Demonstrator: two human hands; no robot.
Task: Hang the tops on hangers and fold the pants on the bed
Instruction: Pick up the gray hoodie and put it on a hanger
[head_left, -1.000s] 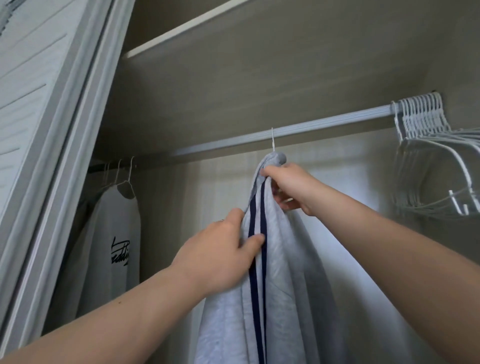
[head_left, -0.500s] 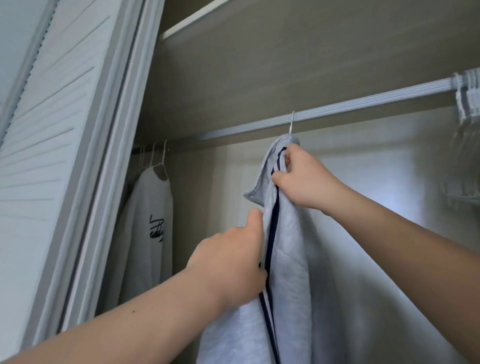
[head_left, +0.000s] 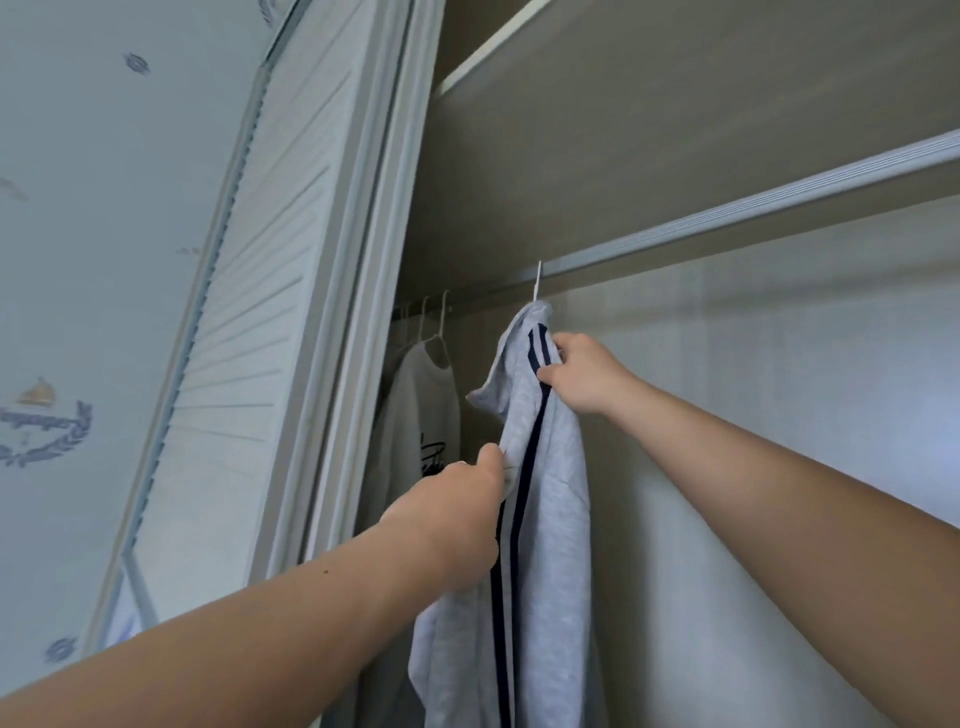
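Head view, centre frame: grey striped top (head_left: 550, 467) hangs from a white hanger hook (head_left: 538, 280) on the closet rail (head_left: 753, 208). My right hand (head_left: 582, 374) pinches its fabric just below the collar. My left hand (head_left: 447, 525), lower, grips the front edge. Left of it hangs a white sweatshirt (head_left: 421, 405), its dark print possibly lettering.

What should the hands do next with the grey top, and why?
Probably slide the grey top left along the rail, nearer the white shirt: its hook sits over the rail, and the left hand and right hand both grip it.
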